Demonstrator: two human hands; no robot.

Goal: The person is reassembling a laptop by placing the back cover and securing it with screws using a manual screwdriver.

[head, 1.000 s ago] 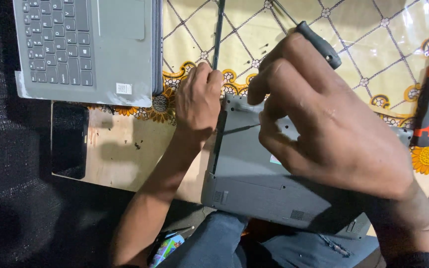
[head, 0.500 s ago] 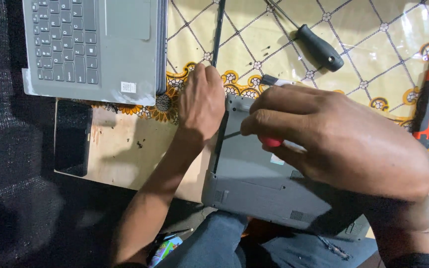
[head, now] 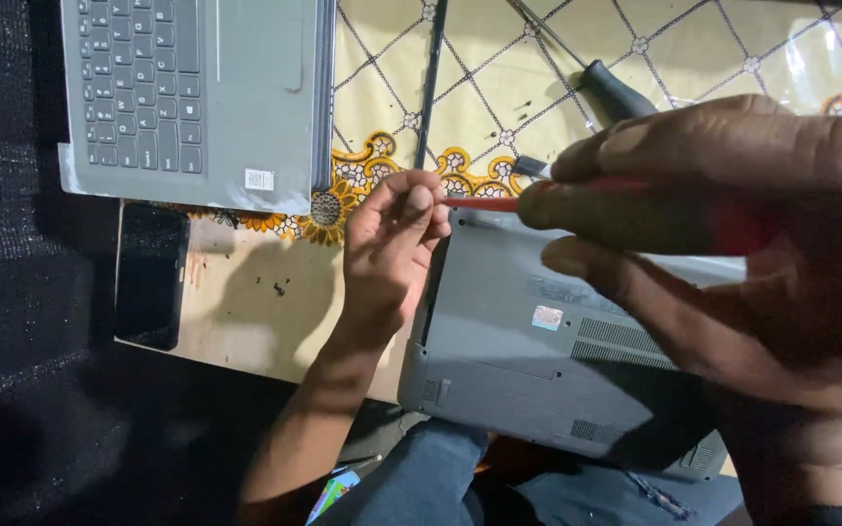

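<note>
Two grey laptops: open keyboard one (head: 187, 97) upper left, upturned grey base (head: 557, 341) centre. Two screwdrivers: red-handled (head: 635, 209), black-handled (head: 616, 93). One black phone (head: 151, 275). Two hands: left (head: 392, 244), right (head: 733, 244).

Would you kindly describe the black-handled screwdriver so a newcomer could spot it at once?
Start at the yellow patterned cloth covering the table's upper half. Above the right hand lies a screwdriver with a thin metal shaft. Its black handle distinguishes it from the red-handled tool in that hand.
</note>
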